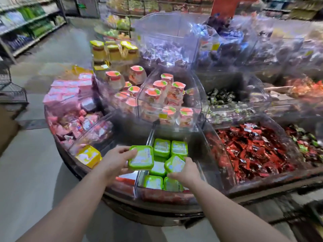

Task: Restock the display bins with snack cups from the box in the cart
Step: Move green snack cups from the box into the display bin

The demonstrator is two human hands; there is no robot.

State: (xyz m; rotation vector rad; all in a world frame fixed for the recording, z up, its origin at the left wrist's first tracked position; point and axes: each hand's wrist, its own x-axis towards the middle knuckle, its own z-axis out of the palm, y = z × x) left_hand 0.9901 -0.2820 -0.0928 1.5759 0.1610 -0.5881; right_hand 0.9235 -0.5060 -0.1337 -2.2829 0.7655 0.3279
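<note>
Gripping one green snack cup [140, 157] each — left hand [114, 161], right hand [187, 172] holding another [174, 164] — over the clear bin's [139, 179] left edge.

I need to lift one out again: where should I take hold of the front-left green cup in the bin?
Take the front-left green cup by its two side edges, coming straight down from above. It lies flat, lid up, tight against the bin wall and its neighbour, so only the rim is reachable. The side gaps look narrow; fingertips only, probably.
</note>
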